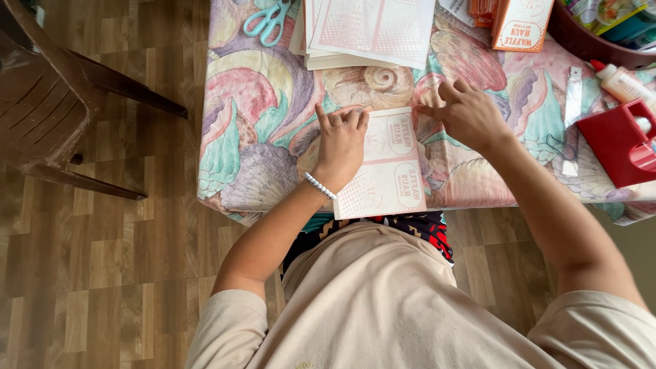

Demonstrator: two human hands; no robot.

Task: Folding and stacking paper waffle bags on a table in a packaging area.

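Note:
A flat printed paper sheet [391, 172], white with red dotted panels and oval labels, lies at the near edge of the table. My left hand [340, 145] presses down on its left part, fingers bent, a white bead bracelet on the wrist. My right hand [466, 115] rests at the sheet's top right corner, fingers spread and touching the paper's edge and the cloth. Neither hand has anything lifted.
The table wears a shell-patterned cloth [260, 130]. A stack of similar sheets [369, 31] and teal scissors [268, 19] lie at the far side. An orange-white box [523, 26], glue bottle [620, 82], red tape dispenser [618, 143] and metal ruler [571, 116] sit right. A brown chair [55, 102] stands left.

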